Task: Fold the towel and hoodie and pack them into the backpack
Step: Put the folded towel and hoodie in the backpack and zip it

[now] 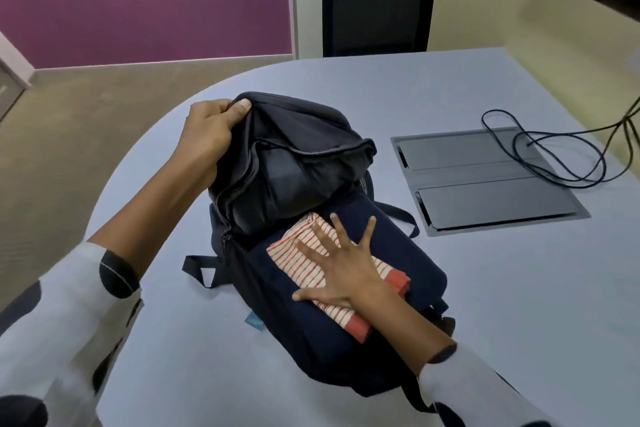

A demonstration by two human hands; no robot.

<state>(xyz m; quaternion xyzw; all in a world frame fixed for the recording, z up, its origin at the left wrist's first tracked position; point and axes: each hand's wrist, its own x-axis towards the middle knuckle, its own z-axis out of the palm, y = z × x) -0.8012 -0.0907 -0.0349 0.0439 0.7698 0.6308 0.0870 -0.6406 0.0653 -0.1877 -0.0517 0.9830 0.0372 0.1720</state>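
Right hand (341, 267): fingers spread wide and straight, palm flat, pressing the folded striped towel (313, 255). Left hand (207, 136): fingers and thumb curled round the bag's top flap (294, 136), holding it up and back so the mouth gapes.

Towel sits on a dark navy layer (398, 243) inside the open bag (277, 316), probably the folded hoodie, can't confirm. Its red end sticks out towards the person, far end near the flap's shadow. Bag lies flat on the grey table (485, 305).

Step looks like seating the towel, packing nearly done. To do it well: keep flap lifted high, push with flat palm so folds don't bunch, slide red end inside the zip line, tuck corners before closing.

Also: floor-box panel (485, 181) with cable (554, 149), chair (379, 1) behind.
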